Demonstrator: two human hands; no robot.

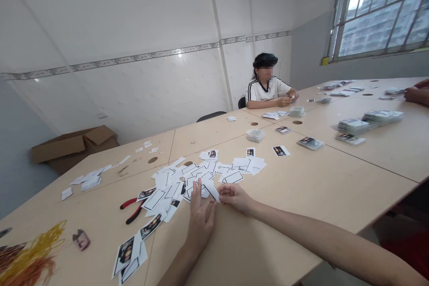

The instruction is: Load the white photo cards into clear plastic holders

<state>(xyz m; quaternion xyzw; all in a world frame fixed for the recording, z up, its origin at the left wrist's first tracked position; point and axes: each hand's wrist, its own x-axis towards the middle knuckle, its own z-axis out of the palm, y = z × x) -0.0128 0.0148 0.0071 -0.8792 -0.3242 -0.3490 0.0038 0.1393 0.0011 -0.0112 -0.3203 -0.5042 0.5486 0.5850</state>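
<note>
My left hand point(202, 216) is upright over the near edge of a loose pile of white paper cards point(201, 170). Its fingers are stretched out, and its thumb reaches to the lower corner of a white card point(211, 189). From the right, my right hand point(234, 196) pinches that same card at its edge between thumb and fingers. The piled cards show black line frames, and some carry dark printed pictures. Pliers with red and black handles point(134, 211) lie at the pile's left side, their jaws hidden under cards.
Picture cards point(125, 252) lie front left, near a pinkish clip-like object point(81, 240) and yellow and brown strings point(36, 250). Stacked packs point(368, 120) stand to the right. A person point(268, 87) sits across the table; another person's hand point(417, 93) is at far right. An open cardboard box point(73, 145) stands behind.
</note>
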